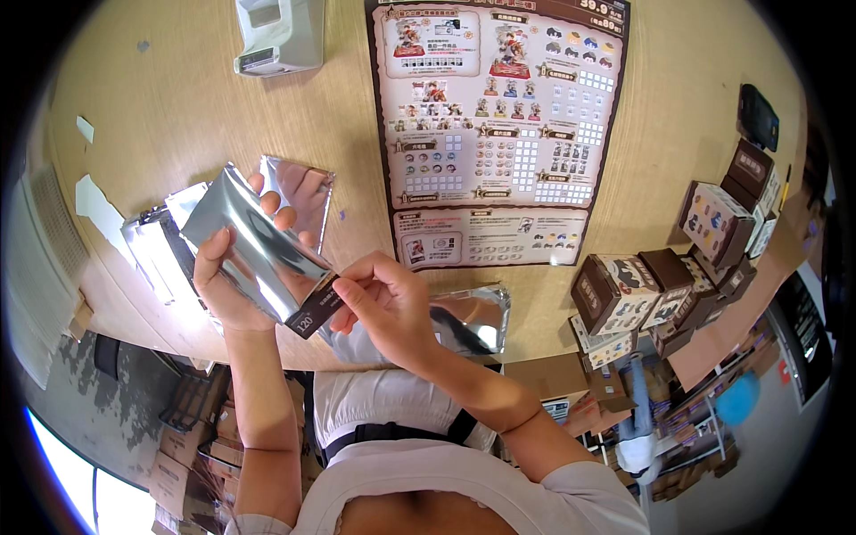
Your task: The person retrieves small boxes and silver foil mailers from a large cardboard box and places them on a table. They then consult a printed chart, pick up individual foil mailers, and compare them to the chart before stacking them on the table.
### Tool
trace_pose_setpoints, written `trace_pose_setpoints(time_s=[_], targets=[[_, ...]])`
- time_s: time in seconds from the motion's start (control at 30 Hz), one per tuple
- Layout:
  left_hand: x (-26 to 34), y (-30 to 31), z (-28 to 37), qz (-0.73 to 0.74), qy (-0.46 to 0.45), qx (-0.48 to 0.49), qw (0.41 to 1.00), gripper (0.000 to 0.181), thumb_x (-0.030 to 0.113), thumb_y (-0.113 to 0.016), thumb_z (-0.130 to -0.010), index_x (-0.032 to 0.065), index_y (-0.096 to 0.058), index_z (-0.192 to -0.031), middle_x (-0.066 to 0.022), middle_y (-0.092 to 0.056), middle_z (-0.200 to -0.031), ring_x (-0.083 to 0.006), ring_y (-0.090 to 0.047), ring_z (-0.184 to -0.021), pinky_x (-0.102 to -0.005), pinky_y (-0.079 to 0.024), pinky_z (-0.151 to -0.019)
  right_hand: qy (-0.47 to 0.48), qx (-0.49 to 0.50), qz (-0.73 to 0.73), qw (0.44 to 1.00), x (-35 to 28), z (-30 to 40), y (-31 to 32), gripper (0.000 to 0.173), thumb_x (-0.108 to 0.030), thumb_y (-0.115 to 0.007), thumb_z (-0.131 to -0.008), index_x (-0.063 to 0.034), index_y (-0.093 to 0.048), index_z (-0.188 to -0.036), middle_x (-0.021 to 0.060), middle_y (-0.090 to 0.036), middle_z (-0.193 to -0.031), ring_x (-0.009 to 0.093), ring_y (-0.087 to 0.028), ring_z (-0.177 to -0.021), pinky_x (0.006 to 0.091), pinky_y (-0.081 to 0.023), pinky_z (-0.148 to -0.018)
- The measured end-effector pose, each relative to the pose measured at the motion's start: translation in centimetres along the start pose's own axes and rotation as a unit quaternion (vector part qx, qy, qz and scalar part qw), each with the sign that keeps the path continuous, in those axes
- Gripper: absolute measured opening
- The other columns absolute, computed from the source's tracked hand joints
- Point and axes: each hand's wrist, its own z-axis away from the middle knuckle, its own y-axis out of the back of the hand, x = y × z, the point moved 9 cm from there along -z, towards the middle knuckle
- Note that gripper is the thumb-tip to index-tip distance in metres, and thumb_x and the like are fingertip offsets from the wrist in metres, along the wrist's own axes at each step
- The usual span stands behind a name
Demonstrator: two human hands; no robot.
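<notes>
My left hand (231, 287) is closed around a silver foil pouch (251, 221), held tilted above the wooden table. At the pouch's lower end, my right hand (384, 304) pinches a dark printed card (317, 307) between thumb and fingers. The card sits against the pouch's end; whether it is partly inside cannot be told. Another foil pouch (307, 194) lies behind the left hand's fingers. More silver foil packaging (471, 321) rests at the table's near edge, partly hidden by my right hand. Bright, glared packs (150, 254) lie left of my left hand.
A large printed poster (495, 234) lies ahead on the table. Several small brown-and-cream boxes (615, 294) stand at the right, with a dark handheld device (759, 117) beyond. A tape dispenser (284, 40) is at the far left; white paper scraps (97, 204) lie nearer. Another person (638, 441) is at lower right.
</notes>
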Motion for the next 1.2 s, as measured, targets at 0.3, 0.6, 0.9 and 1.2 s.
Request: trace_pose_setpoints(time_s=[0.3, 0.6, 0.9, 1.2], targets=[[0.6, 1.0, -0.1, -0.216, -0.020, 0.075, 0.973, 0.061, 0.016, -0.050, -0.073, -0.0081, -0.030, -0.126, -0.0274, -0.041, -0.124, -0.0378, -0.043, -0.117, -0.0472, -0.036, -0.098, 0.005, 0.009, -0.010, 1.000, -0.1, -0.3, 0.7, 0.011, -0.007, -0.053, -0.087, 0.0017, -0.049, -0.081, 0.0064, -0.056, -0.064, 0.009, -0.058, -0.053, 0.0190, -0.045, -0.046], [2.9, 3.3, 0.6, -0.440, -0.080, 0.136, 0.884, 0.036, 0.003, -0.062, -0.078, -0.0023, -0.045, -0.109, -0.0076, -0.058, -0.092, -0.0116, -0.059, -0.078, -0.0227, -0.048, -0.070, 0.272, 0.072, 0.395, 0.874, -7.2, 0.9, 2.7, 0.012, -0.003, -0.057, -0.081, 0.0011, -0.056, -0.092, 0.0080, -0.054, -0.067, 0.014, -0.051, -0.048, 0.0248, -0.040, -0.042], [3.7, 1.1, -0.1, -0.724, -0.191, 0.161, 0.642, 0.050, 0.007, -0.068, -0.075, -0.0007, -0.043, -0.117, -0.0049, -0.055, -0.088, -0.0086, -0.054, -0.078, -0.0211, -0.044, -0.071, 0.245, 0.232, 0.685, 0.646, -12.4, 2.1, 8.2, 0.035, -0.007, -0.060, -0.078, -0.0076, -0.058, -0.113, 0.0041, -0.048, -0.062, 0.016, -0.047, -0.047, 0.0288, -0.039, -0.043], [2.6, -1.1, 0.0, -0.863, -0.225, 0.154, 0.424, 0.069, 0.030, -0.074, -0.069, 0.0059, -0.041, -0.124, -0.0143, -0.043, -0.114, -0.0246, -0.049, -0.106, -0.0340, -0.044, -0.086, 0.238, 0.226, 0.657, 0.679, -11.8, 1.6, 9.3, 0.042, -0.009, -0.065, -0.075, -0.0097, -0.056, -0.116, 0.0047, -0.047, -0.063, 0.017, -0.046, -0.050, 0.0296, -0.041, -0.047]])
